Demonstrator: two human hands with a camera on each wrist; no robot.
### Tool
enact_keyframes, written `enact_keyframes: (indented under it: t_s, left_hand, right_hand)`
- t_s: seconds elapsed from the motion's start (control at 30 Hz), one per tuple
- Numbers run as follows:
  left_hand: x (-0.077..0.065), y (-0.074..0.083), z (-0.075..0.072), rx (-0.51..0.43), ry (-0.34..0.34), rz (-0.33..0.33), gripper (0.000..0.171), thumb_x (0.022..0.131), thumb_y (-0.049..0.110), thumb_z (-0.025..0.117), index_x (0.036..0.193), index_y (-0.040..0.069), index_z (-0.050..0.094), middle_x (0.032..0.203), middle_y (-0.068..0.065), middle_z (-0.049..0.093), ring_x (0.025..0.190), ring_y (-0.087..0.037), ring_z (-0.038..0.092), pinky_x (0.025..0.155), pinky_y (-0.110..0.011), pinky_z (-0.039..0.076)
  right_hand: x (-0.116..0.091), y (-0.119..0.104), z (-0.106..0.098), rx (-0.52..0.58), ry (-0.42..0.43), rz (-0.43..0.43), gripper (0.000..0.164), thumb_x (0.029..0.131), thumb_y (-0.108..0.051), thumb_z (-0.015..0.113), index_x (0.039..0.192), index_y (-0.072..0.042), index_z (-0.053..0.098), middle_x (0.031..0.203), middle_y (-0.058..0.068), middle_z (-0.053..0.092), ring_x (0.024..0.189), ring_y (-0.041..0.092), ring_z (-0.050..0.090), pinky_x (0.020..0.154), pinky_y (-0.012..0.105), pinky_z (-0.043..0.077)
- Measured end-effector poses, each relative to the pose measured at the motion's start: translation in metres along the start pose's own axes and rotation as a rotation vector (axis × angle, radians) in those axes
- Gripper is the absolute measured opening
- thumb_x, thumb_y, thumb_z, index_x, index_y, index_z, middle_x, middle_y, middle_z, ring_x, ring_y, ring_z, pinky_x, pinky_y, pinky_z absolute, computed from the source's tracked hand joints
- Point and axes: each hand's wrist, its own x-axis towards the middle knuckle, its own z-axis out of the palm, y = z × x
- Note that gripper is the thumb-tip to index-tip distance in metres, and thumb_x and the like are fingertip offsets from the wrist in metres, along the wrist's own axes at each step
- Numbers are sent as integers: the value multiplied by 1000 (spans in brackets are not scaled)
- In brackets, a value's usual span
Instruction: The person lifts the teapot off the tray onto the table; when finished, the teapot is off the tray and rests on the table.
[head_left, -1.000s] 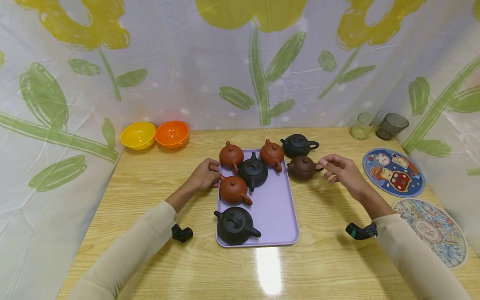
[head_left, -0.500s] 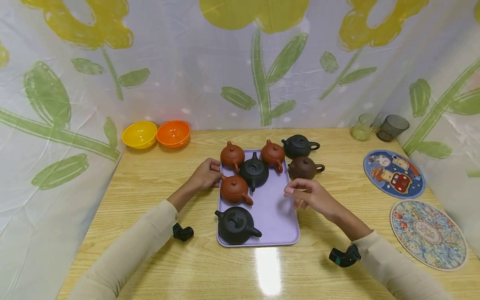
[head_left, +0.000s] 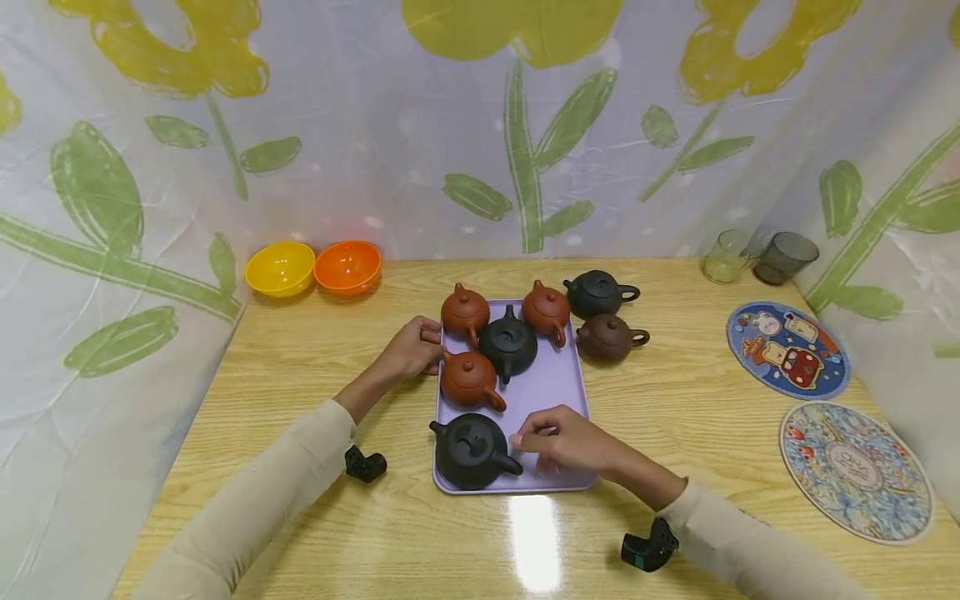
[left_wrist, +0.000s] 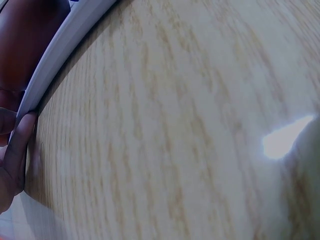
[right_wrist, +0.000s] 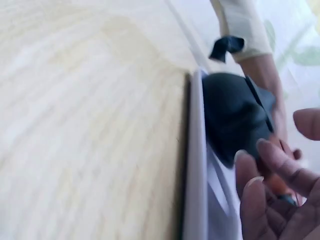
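A lilac tray bears several teapots: reddish-brown ones and two black ones. My left hand grips the tray's left edge; in the left wrist view its fingers pinch the tray rim. Over the tray's front part, my right hand has loosely bent fingers with nothing between them. Its fingertips are beside the handle of the front black teapot, which stands in the near left corner. The right wrist view has this teapot just beyond the fingers.
Outside the tray, a dark brown teapot and a black teapot stand at its right. Yellow and orange bowls sit back left. Two glasses are back right, with two round mats in front of them.
My right hand has let go of the dark brown teapot's handle and moved left and nearer, over the tray to the front black teapot. The left hand has stayed at the tray edge.
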Motion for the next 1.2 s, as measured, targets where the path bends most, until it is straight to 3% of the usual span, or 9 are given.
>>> enact_keyframes:
  t_s: [0.17,0.37,0.57,1.0,1.2]
  left_hand:
    - [1,-1,0,4,0,5,47,93,0,58,136,-5,40,125,-24,51,88,-21,64,66,-28,61]
    - [0,1,0,3,1,-5,49,91,-1,59,136,-4,41,125,-23,52,88,-20,64,65,-27,61]
    - [-2,3,0,-2,-5,-7,49,91,0,60,136,-4,40,125,-23,51,88,-20,62,65,-27,61]
    - [-1,3,1,-10,-3,-1,49,92,-2,59,136,-5,40,125,-24,51,86,-18,63,64,-27,61]
    - [-1,1,1,-32,0,2,49,91,-3,58,136,-6,40,122,-22,50,83,-18,61,62,-26,60]
  right_hand:
    - [2,0,13,-20,-71,15,35,97,-36,64,81,-6,71,67,1,53,53,13,53,49,22,38]
    - [6,0,21,-15,-94,16,40,97,-38,64,80,-3,72,69,1,60,54,13,56,50,22,41]
    - [7,0,27,-28,-76,7,43,97,-37,64,74,-1,69,62,1,56,52,13,57,49,23,41]
    - [4,-4,23,-44,-43,-10,44,99,-35,63,71,0,66,58,1,51,50,12,49,47,22,36]
    - [2,-4,13,-46,-49,-24,39,98,-34,65,73,-5,70,64,1,62,56,12,55,46,22,40]
